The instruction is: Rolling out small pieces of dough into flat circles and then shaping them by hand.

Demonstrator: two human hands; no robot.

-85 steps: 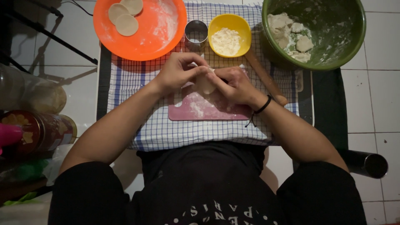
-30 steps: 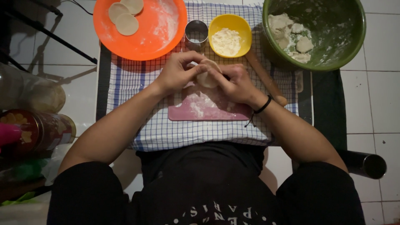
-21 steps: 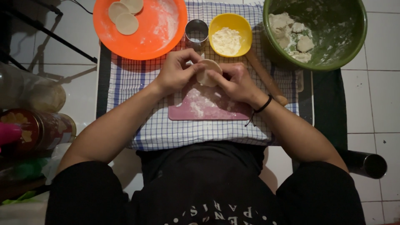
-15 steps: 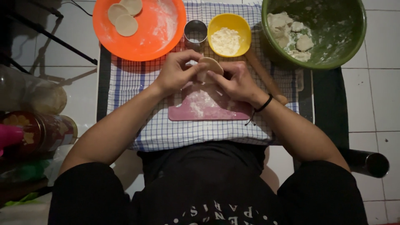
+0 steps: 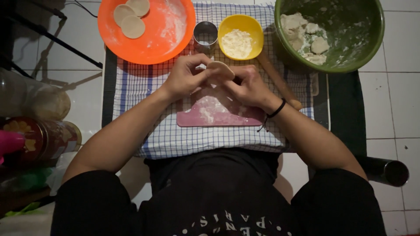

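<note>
Two hands, left hand (image 5: 186,76) and right hand (image 5: 249,85), pinch a dough round (image 5: 221,70) above the pink board (image 5: 218,114), shaping underway; careful, even pressing seems due next.

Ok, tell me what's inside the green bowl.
The green bowl holds several pale dough pieces along its left side, with flour smears on the wall. Its right and top edges are cut off by the frame.
</note>
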